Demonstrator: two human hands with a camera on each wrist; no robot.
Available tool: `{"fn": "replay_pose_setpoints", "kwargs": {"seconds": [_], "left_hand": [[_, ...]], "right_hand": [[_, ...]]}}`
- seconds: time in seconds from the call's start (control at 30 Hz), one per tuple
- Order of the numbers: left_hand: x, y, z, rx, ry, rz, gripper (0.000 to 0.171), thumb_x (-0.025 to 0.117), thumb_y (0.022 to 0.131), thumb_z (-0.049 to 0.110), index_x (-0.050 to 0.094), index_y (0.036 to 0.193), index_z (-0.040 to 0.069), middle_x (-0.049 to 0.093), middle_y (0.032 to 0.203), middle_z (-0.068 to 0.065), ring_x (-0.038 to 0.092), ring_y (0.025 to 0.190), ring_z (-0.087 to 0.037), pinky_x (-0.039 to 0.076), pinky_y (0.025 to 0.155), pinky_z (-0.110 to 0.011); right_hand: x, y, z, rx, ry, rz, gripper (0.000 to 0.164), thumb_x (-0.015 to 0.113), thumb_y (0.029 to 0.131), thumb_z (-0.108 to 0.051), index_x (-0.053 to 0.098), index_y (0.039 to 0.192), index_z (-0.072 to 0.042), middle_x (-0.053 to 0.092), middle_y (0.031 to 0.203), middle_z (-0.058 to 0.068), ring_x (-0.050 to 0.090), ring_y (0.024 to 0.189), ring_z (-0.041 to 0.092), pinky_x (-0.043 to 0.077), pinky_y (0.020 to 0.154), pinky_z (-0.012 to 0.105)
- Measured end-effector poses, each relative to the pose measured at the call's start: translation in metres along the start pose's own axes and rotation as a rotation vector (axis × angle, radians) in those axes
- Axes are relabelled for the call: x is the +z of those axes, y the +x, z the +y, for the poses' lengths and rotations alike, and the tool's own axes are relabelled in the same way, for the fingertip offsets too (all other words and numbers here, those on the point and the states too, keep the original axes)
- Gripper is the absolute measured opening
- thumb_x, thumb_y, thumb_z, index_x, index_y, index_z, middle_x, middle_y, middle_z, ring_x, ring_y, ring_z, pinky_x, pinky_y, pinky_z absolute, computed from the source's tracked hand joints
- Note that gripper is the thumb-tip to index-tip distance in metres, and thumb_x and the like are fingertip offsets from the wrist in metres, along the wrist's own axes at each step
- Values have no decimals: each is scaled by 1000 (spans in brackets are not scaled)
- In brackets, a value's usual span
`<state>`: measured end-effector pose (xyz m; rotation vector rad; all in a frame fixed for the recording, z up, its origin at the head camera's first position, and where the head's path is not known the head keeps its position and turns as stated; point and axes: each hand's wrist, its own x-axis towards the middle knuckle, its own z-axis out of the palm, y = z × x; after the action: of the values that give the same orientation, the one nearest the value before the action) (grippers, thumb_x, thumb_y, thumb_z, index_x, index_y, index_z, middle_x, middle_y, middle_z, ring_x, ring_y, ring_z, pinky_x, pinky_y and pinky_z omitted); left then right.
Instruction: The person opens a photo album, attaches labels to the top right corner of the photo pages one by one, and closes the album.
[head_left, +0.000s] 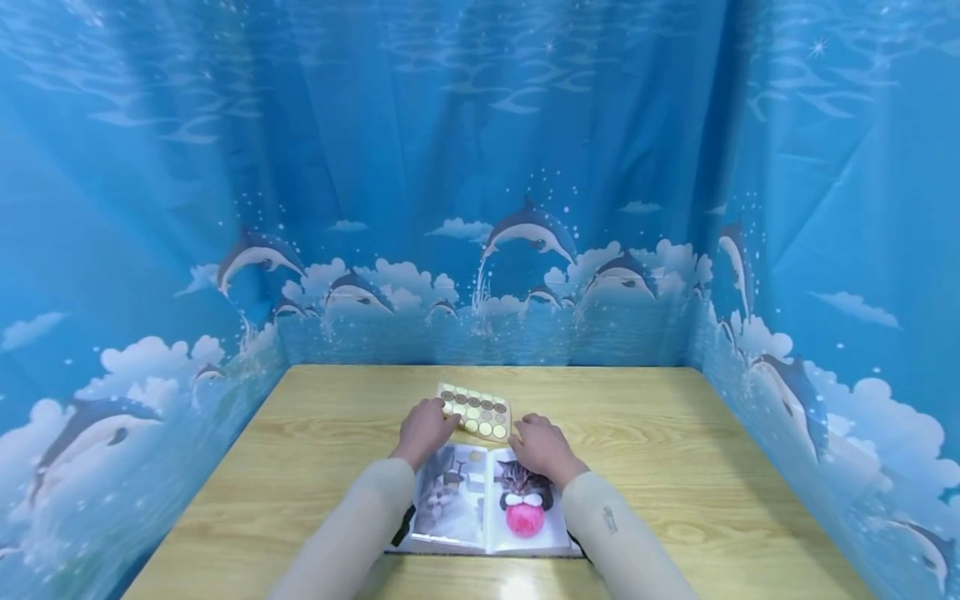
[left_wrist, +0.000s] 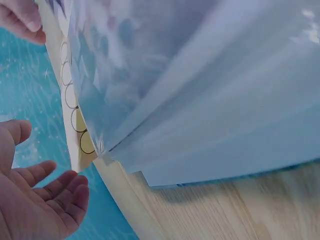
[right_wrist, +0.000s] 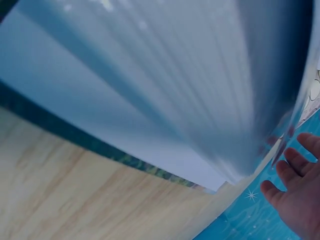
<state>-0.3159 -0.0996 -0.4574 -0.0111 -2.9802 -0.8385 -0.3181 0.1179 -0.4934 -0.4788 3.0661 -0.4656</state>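
A picture album (head_left: 468, 546) lies spread on the table, showing a grey photo at left and a cat with a pink ball at right. Just beyond it sits a pale sheet (head_left: 491, 402) with rows of round gold and brown discs. My left hand (head_left: 426, 431) is at the sheet's left end; in the left wrist view its fingertips (left_wrist: 75, 174) are right at the sheet's corner, thumb apart. My right hand (head_left: 542, 447) rests by the sheet's lower right corner, over the album's far edge. Its relaxed fingers (right_wrist: 287, 172) show beside the clear page edge in the right wrist view.
A light wooden table (head_left: 637, 417) surrounds the album. Blue dolphin-print curtains (head_left: 420, 192) hang along the table's back and both sides. Both forearms, in pale sleeves (head_left: 622, 533), flank the album.
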Motion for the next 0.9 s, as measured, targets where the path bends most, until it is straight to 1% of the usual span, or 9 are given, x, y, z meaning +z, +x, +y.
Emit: {"fn": "replay_pose_setpoints", "kwargs": {"seconds": [0.07,0.17,0.23,0.37,0.53,0.7,0.77,0.9], "left_hand": [[0,4,1,-45,-7,9,55,61,96,34,56,130,-8,56,128,-28,55,117,-43,47,99,-55],[-1,10,3,-100,-10,15,57,60,97,35,55,129,-11,55,126,-30,54,115,-44,47,97,-56],[0,12,3,-136,-19,4,56,59,97,36,56,128,-11,55,126,-31,54,115,-44,47,97,-56],[3,15,3,-180,-36,-14,52,60,97,35,61,120,-11,58,123,-30,57,111,-42,48,97,-53],[8,16,1,-219,-54,-11,48,60,97,36,64,113,-9,59,121,-29,57,110,-42,49,95,-53],[12,21,-1,-238,-91,-41,49,59,98,35,62,119,-9,57,125,-30,55,114,-42,46,99,-53],[15,23,-2,-242,-105,-47,49,60,98,34,62,120,-9,58,124,-28,56,113,-41,46,99,-54],[19,27,-2,-256,-128,-45,48,61,97,35,61,121,-6,61,119,-25,59,107,-38,48,96,-52]], "right_hand": [[1,1,1,10,-11,5,45,52,102,-30,59,133,1,51,140,22,46,131,38,39,108,54],[3,3,1,10,-29,20,44,52,101,-29,60,132,1,52,139,22,46,131,38,39,108,53],[4,5,0,6,-39,21,42,52,101,-29,61,131,0,53,138,22,46,131,38,39,107,55],[6,7,-3,0,-60,7,39,52,101,-28,65,125,0,56,136,21,46,131,38,41,105,57],[9,7,-6,22,-75,-5,39,51,101,-29,67,123,-1,56,135,21,46,131,38,40,105,58],[11,8,-9,63,-55,-45,43,48,102,-32,66,124,-1,51,141,22,41,135,38,35,109,58],[12,8,-9,72,-49,-65,44,47,102,-33,66,125,-1,49,143,22,39,136,38,33,110,59],[11,7,-8,79,-22,-74,44,47,102,-34,65,125,-1,46,144,24,37,137,39,31,111,60]]}}
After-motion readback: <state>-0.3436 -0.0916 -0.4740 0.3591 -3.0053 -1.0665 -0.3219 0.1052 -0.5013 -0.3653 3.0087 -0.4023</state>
